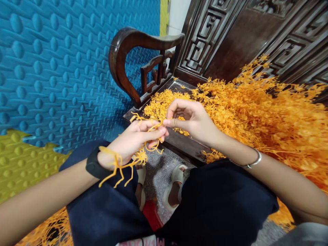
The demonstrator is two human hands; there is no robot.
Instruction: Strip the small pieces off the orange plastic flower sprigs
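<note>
My left hand (130,141) is closed around a small bunch of orange plastic sprigs (120,164) whose stems hang down past my wrist. My right hand (191,118) is just to its right, its thumb and forefinger pinched on one thin orange sprig (153,127) at my left fingertips. Both hands hover over the front edge of a dark carved wooden chair (179,140). A big heap of the same orange sprigs (256,112) covers the chair seat behind and right of my hands.
The chair's curved armrest (123,51) rises at the left, its carved back (230,37) behind. Blue (51,68) and yellow (20,157) studded foam mats lie at left. My dark-clothed knees (217,201) and sandalled feet (174,184) are below, with more orange sprigs (48,229) bottom left.
</note>
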